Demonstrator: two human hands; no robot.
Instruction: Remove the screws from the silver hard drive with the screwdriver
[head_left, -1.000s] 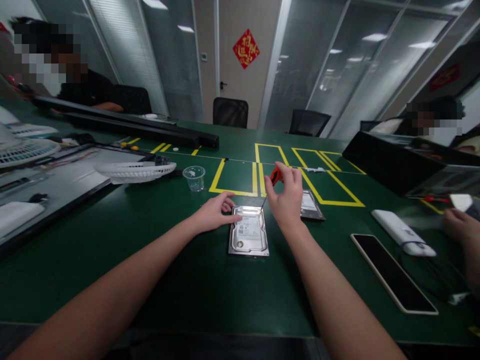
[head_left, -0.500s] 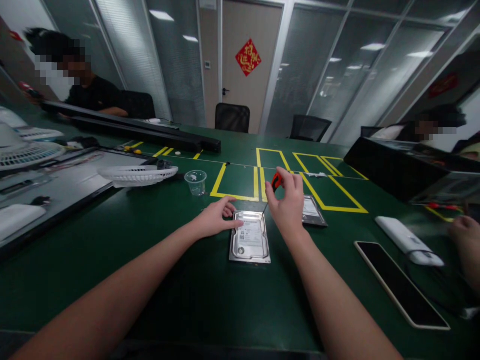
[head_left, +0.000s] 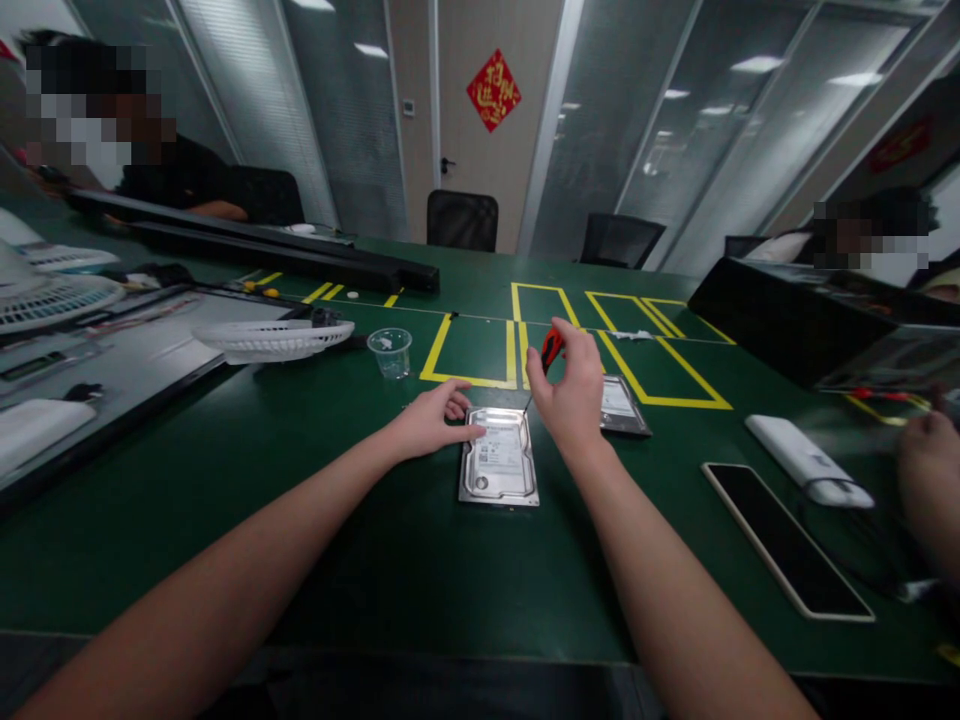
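Note:
A silver hard drive [head_left: 499, 465] with a white label lies flat on the green table before me. My left hand [head_left: 435, 418] grips its upper left corner, thumb on the label and the other fingers curled at the edge. In my right hand [head_left: 571, 385] is a screwdriver [head_left: 553, 343] with a red and black handle, held upright and slightly tilted. Its thin shaft points down to the drive's upper right corner; whether the tip sits in a screw is too small to tell. A second hard drive [head_left: 622, 408] lies behind my right hand, partly covered by it.
A clear plastic cup [head_left: 391, 354] stands left of the drive, beside a white fan grille [head_left: 274, 340]. At right are a phone [head_left: 787, 540], a white power bank [head_left: 810, 462] with a cable, a black case [head_left: 795, 320] and another person's hand [head_left: 930, 460]. Yellow tape [head_left: 472, 380] marks the table.
The view has tipped down a little, so everything sits higher in the picture. Both hands keep their places on the drive and the screwdriver.

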